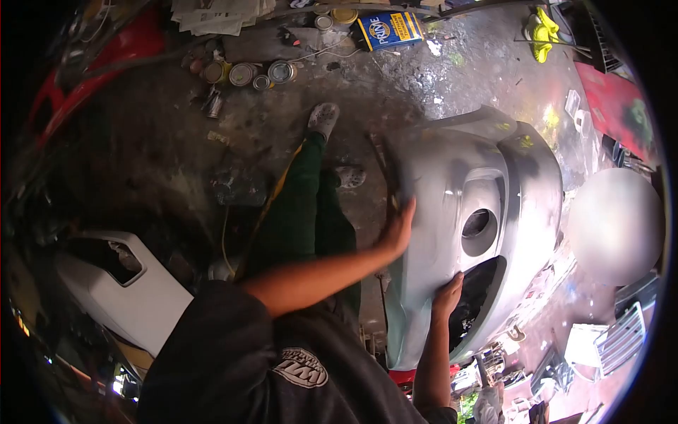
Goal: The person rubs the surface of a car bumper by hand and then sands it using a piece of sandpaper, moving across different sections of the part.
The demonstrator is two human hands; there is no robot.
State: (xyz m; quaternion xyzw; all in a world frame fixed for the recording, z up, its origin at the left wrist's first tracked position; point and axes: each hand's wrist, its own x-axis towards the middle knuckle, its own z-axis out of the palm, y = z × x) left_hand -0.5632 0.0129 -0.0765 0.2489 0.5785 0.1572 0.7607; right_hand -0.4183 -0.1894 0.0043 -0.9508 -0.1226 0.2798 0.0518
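A grey car bumper cover, with dull primer-like patches, stands to the right of my legs. It has a round hole and a larger dark opening below it. My left hand reaches across and lies against the bumper's near edge, fingers stretched out and slightly smeared. Lower down, my right hand grips the bumper at the rim of the large opening, its fingertips at the edge. No tool shows in either hand, though the palms are hidden.
A white bumper part lies at left. Several paint cans and a blue and yellow tin stand on the stained floor ahead. A red panel is at far right. A person with a blurred head is at right.
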